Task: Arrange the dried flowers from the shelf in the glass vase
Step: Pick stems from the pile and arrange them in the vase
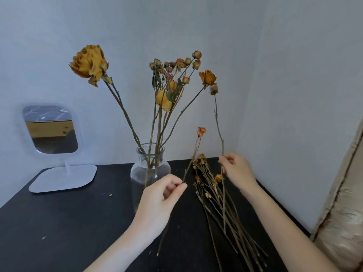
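A clear glass vase [150, 169] stands on the black shelf top [68, 222] and holds several dried flowers, among them a large yellow rose [89, 62] leaning left and a cluster of small buds [176, 65]. My left hand [159, 201] pinches a thin stem topped by a small orange bloom [201, 131], just right of the vase. My right hand [235, 169] grips a taller upright stem with a pale bud [213, 89]. A loose bundle of dried flowers [220, 209] lies flat on the shelf between my hands.
A white stand mirror [51, 130] sits at the back left, its flat base [62, 178] on the shelf. Grey walls close off the corner behind. A beige cushioned edge [341, 222] rises at the right. Small flower crumbs [110, 194] dot the surface.
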Demonstrator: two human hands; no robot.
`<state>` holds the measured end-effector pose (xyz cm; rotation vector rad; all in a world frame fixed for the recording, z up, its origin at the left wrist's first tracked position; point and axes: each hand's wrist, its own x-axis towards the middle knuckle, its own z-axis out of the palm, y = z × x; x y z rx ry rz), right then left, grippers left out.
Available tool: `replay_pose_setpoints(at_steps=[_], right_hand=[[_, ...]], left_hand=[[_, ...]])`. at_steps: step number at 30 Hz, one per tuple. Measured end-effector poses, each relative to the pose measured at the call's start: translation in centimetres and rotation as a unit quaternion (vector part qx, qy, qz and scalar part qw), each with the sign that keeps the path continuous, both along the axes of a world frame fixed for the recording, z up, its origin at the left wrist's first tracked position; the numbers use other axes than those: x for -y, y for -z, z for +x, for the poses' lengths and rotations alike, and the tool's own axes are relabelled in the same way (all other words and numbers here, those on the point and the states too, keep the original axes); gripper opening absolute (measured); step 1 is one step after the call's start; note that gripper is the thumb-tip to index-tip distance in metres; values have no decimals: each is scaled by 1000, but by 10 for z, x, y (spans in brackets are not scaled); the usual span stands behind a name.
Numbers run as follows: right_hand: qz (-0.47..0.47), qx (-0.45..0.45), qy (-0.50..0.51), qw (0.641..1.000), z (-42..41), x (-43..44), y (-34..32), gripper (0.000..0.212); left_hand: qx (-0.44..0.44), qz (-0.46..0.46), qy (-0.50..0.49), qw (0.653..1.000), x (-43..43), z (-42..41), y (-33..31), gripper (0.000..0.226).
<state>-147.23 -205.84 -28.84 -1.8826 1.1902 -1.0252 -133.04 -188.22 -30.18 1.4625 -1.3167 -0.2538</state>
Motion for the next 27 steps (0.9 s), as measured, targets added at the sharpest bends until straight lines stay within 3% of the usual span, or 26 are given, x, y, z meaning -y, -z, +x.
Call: replay_pose_setpoints(at_steps=[4,7,17,23,27], right_hand=[[-32,36,-7,999,7,-10,-11,15],[-41,44,-11,998,13,-17,-15,16],[-49,43,-28,997,26,-31,-23,18],[-58,47,-31,997,27,-32,-24,17],[-59,47,-36,996,26,-32,-24,15]], left_hand=[[-32,-79,-33,996,-27,12,-26,9],[-32,-132,-55,989,-41,23,-46,20],[-12,-288,-109,951,-47,37,-111,7],[-11,-282,-137,949,-29,37,-114,20],[-3,-232,-153,960,-15,42,-97,15]])
